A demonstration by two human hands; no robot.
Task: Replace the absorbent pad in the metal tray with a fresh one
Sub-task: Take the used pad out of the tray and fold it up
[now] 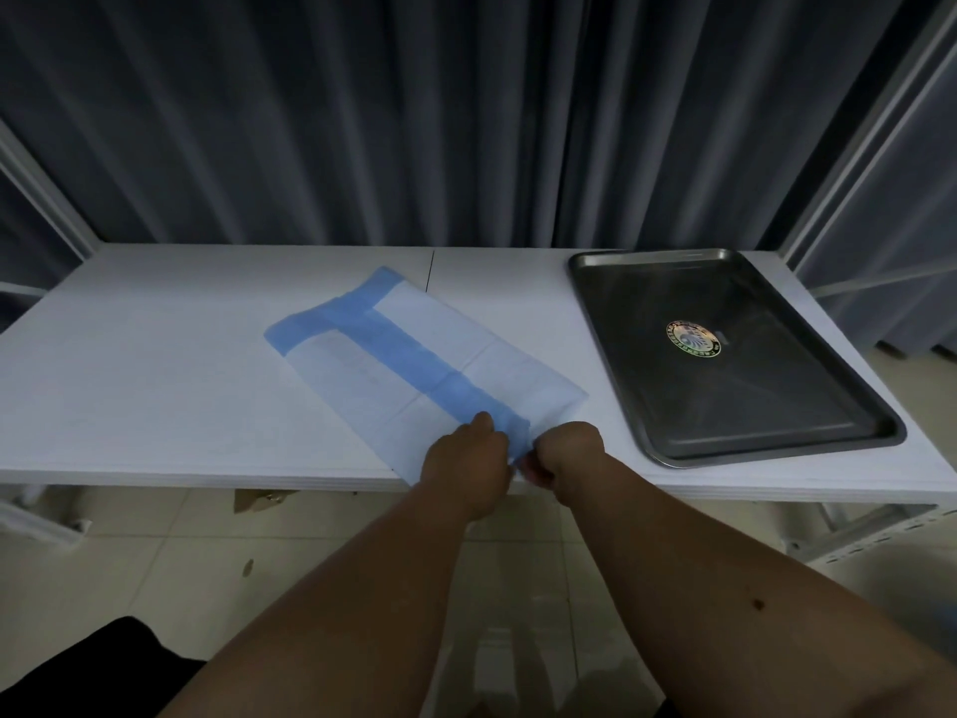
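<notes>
White bench (155,386) runs across the view w/ dark grey curtain (362,121) hanging behind it. Left part of bench is plain surface.

Centre: folded absorbent pad (393,355), pale blue w/ darker blue bands, lies flat on bench at a diagonal, far end pointing back-left, near end at the front edge of bench. It's well apart from the tray, not in it.

Left hand (466,466) at pad's near end, thumb on top of the darker band, fingers curled under – pinching the pad edge. Right hand (564,456) just beside it, almost touching, knuckles up, fingers curled round the same near corner of the pad; fingertips themselves mostly hidden. Both forearms reach in from bottom of view.

Right: metal tray (854,422) sits flat on bench near right end, long side angled. Round sticker (693,338) on its floor, approx middle. No pad in it.

Below bench: tiled floor (129,562).
</notes>
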